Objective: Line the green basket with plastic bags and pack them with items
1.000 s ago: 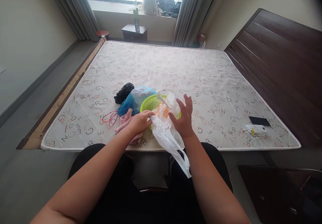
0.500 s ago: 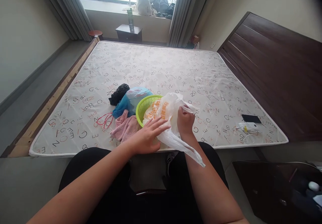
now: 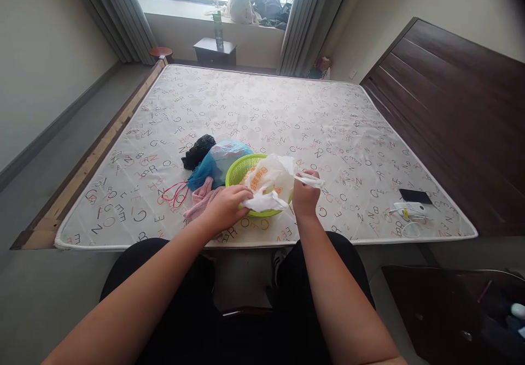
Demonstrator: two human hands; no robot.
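Note:
A white plastic bag (image 3: 279, 174) with orange print lies in a lime-green basket (image 3: 237, 172) near the mattress's front edge. My right hand (image 3: 307, 193) is closed around one handle of the bag at the basket's right side. On the left, my left hand (image 3: 229, 206) is closed on the other gathered end, which stretches across the basket's front rim. A pink towel (image 3: 203, 196) lies beside my left hand, partly hidden by it. Behind the towel rests a blue plastic bag (image 3: 205, 169), with a black plastic bag (image 3: 199, 152) touching it.
The patterned mattress (image 3: 262, 108) fills the middle of the view. A dark phone (image 3: 415, 196) and a white device with a cable (image 3: 410, 210) lie at its right. A dark headboard (image 3: 443, 108) stands on the right. A nightstand (image 3: 215, 51) with a bottle stands beyond the mattress.
My left hand has gone from open, fingers spread over the bag, to closed on its loose end. That end, which hung over my right forearm, now lies across the basket's front.

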